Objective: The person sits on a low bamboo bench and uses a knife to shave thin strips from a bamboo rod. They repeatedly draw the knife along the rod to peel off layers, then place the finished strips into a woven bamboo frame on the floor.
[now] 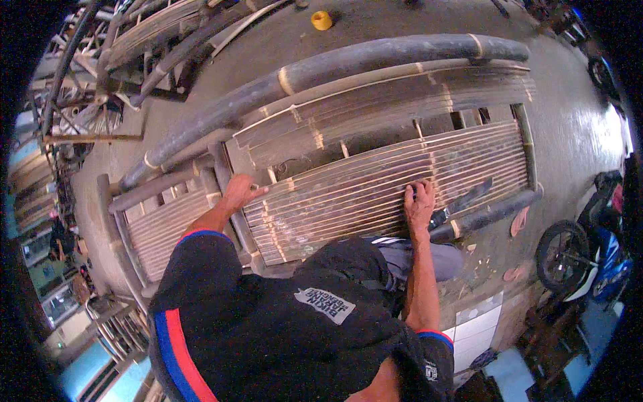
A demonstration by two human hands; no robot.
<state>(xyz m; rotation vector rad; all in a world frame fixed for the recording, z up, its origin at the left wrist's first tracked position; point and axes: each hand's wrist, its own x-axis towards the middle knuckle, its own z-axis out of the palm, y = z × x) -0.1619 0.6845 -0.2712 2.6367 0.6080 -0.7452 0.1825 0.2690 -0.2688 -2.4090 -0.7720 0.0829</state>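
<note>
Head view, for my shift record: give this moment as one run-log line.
left hand: at bamboo slats, left end; right hand: curled on slats; machete: beside right hand; yellow roll: on floor

Head view, one: fisheye worn on your head — upright, facing steeply down over your dark shirt (268, 321) onto your left hand (241, 192), your right hand (420, 202) and the slatted bench (348, 201), all near; motorcycle (596, 268) farther off, right edge — black circular rim.
</note>
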